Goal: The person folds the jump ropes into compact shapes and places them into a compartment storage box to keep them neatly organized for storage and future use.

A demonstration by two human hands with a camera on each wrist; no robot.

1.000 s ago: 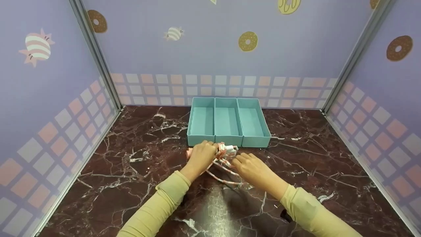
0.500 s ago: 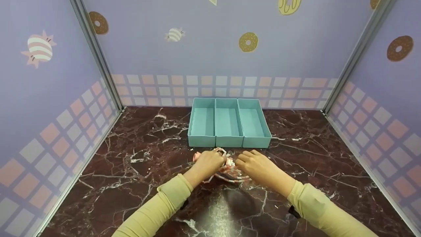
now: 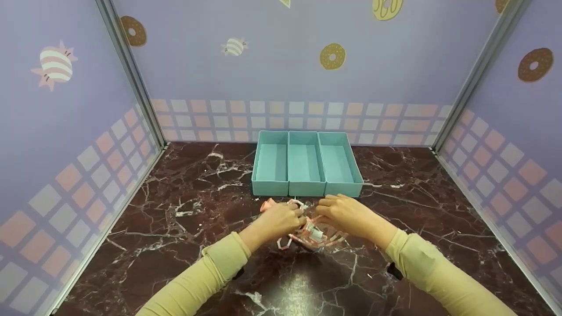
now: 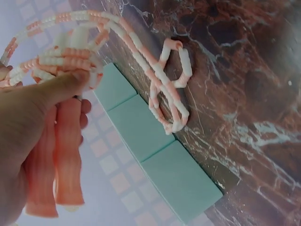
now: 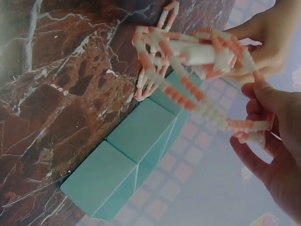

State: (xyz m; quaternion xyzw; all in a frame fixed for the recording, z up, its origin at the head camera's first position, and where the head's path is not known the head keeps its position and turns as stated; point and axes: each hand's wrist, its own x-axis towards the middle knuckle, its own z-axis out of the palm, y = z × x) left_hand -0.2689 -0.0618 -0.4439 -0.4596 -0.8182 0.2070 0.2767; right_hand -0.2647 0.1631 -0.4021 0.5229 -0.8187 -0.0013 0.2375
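Observation:
My left hand (image 3: 280,219) grips a beaded jump rope by its two pink handles (image 4: 68,155), which lie side by side in the left wrist view. White sleeves (image 5: 197,53) stick out past the handles, with turns of pink and white beaded rope (image 4: 66,61) wound around them near the thumb. With bent fingers, my right hand (image 3: 349,215) pinches doubled strands of the rope (image 5: 178,96) to the right of the bundle. Loose loops (image 4: 176,63) hang below. In the head view the left hand hides most of the handles.
Behind the hands stand three light-blue bins (image 3: 271,188) in a row, with nothing seen inside. The dark marbled tabletop (image 3: 197,254) is bounded by patterned walls (image 3: 281,70) at the back and sides.
My left hand has shifted slightly right and down with the handles. The right hand has drawn rope strands around the bundle, and the white sleeves now point toward the body.

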